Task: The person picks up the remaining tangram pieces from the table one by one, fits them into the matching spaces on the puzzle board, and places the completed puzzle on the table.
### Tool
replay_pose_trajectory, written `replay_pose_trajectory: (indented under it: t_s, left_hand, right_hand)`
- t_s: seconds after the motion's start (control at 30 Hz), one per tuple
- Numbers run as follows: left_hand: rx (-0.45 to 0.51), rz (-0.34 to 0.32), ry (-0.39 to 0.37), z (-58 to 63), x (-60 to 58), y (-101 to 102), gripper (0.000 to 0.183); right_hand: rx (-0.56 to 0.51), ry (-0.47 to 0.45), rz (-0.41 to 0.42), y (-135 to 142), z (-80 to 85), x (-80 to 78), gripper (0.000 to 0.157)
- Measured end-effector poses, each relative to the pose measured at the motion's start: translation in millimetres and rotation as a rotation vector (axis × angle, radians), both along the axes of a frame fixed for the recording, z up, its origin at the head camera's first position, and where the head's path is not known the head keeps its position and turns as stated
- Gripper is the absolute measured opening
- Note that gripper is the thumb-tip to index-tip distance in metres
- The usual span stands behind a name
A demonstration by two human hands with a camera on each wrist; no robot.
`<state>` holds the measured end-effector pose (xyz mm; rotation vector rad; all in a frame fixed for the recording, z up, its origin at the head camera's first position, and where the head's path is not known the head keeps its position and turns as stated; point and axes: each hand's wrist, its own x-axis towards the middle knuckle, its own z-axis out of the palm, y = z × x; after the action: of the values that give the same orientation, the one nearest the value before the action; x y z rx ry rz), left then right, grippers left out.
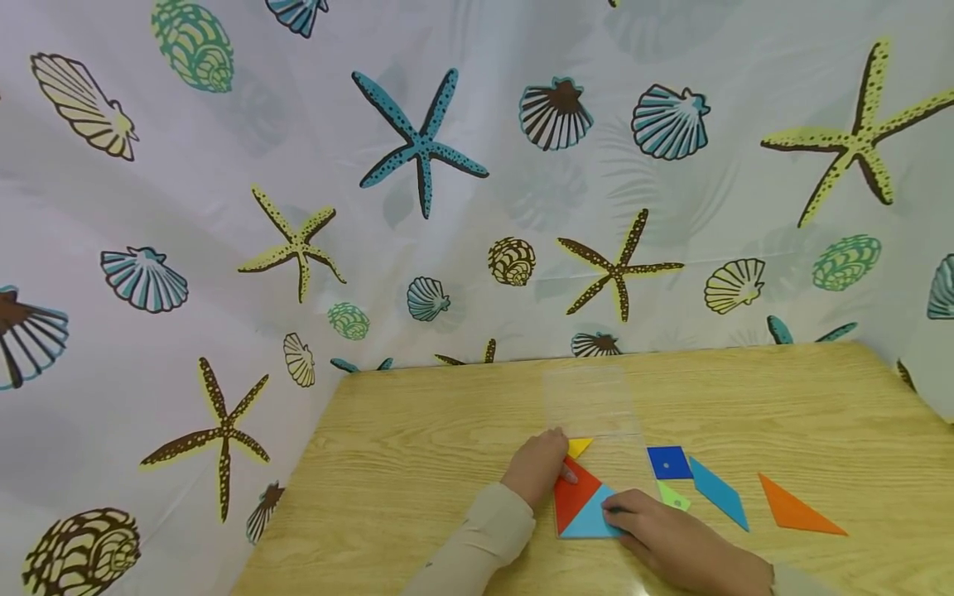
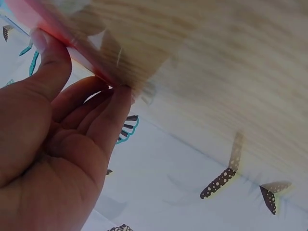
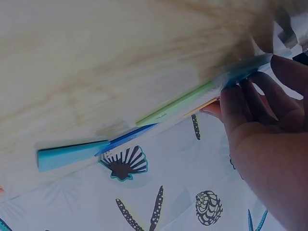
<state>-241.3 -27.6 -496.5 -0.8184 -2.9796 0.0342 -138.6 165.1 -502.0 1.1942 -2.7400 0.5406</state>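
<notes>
Both hands [image 1: 538, 468] [image 1: 663, 534] flank the red triangle [image 1: 572, 494], touching it.

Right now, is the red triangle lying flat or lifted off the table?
Flat: the red triangle lies on the table, with the left hand touching its edge.

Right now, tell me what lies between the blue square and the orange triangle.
The head view shows a blue parallelogram lying on the table between the blue square and the orange triangle. It nearly touches the square and sits clear of the triangle.
</notes>
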Motion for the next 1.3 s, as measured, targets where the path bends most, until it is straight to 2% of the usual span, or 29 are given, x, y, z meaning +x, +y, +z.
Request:
replay_pose_trajectory:
  t_s: [0.1,0.3,0.43,0.67,0.77,1.07,1.3]
  left_hand:
    - [0.001,0.007,-0.019,0.2,-3.0,2,0.028]
    - [-0.005,0.021,-0.039,1.6,-2.6,5,0.027]
    - [0.0,0.035,-0.054,1.9,0.3,5,0.032]
    - [0.011,0.023,-0.023,3.6,1.1,5,0.033]
    - [0.014,0.024,-0.018,5.2,1.0,5,0.031]
    - [0.043,0.055,-0.077,5.9,-1.3,5,0.031]
    - [0.061,0.053,-0.07,3.4,-2.4,4,0.027]
  right_hand:
    - [-0.002,-0.009,-0.001,0,-0.1,-0.4,0.028]
    - [-0.008,-0.16,-0.032,4,2.1,-1.3,0.031]
    - [-0.025,-0.205,-0.055,12,3.1,-2.2,0.032]
    - [-0.065,-0.184,-0.124,32,13.4,-8.3,0.027]
    - [-0.094,-0.202,-0.191,44,15.6,-10.4,0.026]
    - [-0.176,-0.172,-0.414,72,12.0,-15.4,0.028]
    - [-0.157,-0.146,-0.443,88,9.2,-20.6,0.032]
